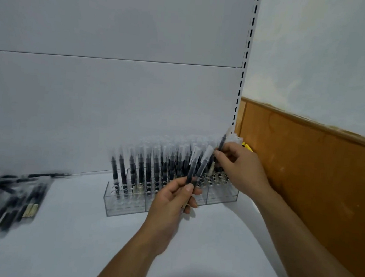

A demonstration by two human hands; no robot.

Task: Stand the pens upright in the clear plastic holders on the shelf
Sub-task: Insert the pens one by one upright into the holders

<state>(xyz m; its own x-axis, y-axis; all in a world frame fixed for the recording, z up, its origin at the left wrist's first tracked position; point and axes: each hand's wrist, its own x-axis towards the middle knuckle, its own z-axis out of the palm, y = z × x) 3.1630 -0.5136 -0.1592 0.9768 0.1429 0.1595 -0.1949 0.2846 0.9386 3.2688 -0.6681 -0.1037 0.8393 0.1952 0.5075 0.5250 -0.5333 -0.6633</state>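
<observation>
Black pens, frosted caps. Left hand (174,199) grips two pens (196,167), tilted; right hand (238,164) pinches one pen (222,142) above clear holders (127,206), packed with upright pens on shelf (84,228).

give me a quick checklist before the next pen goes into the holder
1. Left hand has spare pens ready: ok, it grips about two, caps up.
2. Right hand has a pen pinched: ok, one dark pen at the right end of the row.
3. That pen is seated in a slot: cannot tell, fingers and other pens hide its base.
4. Clear holders stand level on the shelf: ok.
5. Free slots remain: ok, the front rows look empty.
6. Loose pens within reach on the left: ok.
</observation>
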